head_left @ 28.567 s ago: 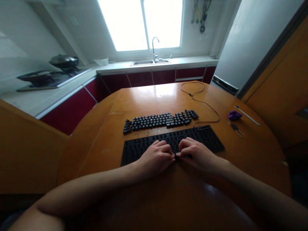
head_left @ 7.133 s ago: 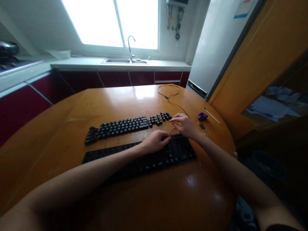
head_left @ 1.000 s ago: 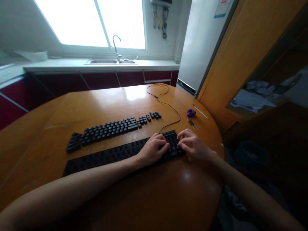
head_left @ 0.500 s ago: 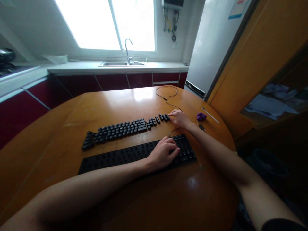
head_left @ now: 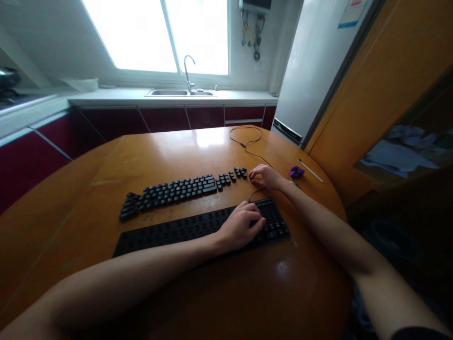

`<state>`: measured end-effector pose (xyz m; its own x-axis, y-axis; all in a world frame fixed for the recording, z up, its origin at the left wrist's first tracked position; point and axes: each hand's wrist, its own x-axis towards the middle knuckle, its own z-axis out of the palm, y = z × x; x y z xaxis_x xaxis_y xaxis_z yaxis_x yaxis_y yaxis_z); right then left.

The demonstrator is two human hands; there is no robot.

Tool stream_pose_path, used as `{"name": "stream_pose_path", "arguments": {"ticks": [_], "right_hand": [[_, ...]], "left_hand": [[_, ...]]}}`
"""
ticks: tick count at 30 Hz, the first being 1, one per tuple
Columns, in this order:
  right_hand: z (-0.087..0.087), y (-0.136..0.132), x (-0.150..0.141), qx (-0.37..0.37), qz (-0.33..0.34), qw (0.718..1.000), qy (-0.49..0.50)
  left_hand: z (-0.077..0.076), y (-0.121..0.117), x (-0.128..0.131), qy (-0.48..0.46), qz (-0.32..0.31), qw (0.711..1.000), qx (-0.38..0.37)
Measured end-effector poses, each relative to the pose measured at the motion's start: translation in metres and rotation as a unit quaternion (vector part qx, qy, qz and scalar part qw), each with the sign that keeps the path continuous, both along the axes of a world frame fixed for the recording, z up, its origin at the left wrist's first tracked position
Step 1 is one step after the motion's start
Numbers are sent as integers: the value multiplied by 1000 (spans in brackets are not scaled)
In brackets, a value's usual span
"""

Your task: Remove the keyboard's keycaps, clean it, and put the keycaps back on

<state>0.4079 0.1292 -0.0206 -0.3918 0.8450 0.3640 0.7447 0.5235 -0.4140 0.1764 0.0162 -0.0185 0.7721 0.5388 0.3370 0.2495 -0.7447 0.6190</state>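
My left hand (head_left: 242,225) rests on the right part of a black keyboard base (head_left: 177,232). Its fingers are bent, with a gap between thumb and forefinger, and I see nothing held. Many of the base's key positions are bare, while keycaps (head_left: 278,231) sit at its near right corner. Beyond the base, my right hand (head_left: 267,177) is closed in a pinch on a small black keycap (head_left: 251,177) just above the table. Left of it lies the right end of a long row of loose black keycaps (head_left: 177,191), laid out in keyboard order.
A thin cable (head_left: 258,153) runs from the keyboard across the wooden table (head_left: 148,156). On the right lie a purple cloth bundle (head_left: 297,171) and a thin white stick (head_left: 311,171). A sink (head_left: 170,93) and a fridge (head_left: 307,71) stand beyond the table.
A second ago both hands were at the keyboard. My right hand has since reached to the loose row's right end and drawn a keycap slightly away. My left hand stays on the base.
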Motion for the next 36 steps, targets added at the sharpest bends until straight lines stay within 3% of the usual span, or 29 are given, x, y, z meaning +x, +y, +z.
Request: {"name": "stream_pose_path", "arguments": {"ticks": [3, 6, 10, 14, 25, 36], "right_hand": [[8, -25, 9, 21, -14, 997, 67], [13, -73, 20, 26, -16, 991, 131], [13, -143, 28, -1, 0, 990, 140], [7, -179, 27, -20, 9, 989, 143], [-2, -180, 26, 2, 5, 991, 131], [11, -180, 21, 7, 41, 998, 55]], "left_hand": [[0, 0, 0, -1, 2, 1000, -4], [-1, 1, 0, -5, 3, 1000, -9], [-1, 1, 2, -23, 10, 1000, -18], [-1, 1, 3, -32, 21, 999, -23], [-1, 2, 3, -25, 20, 999, -15], [-3, 2, 3, -30, 23, 999, -19]]}}
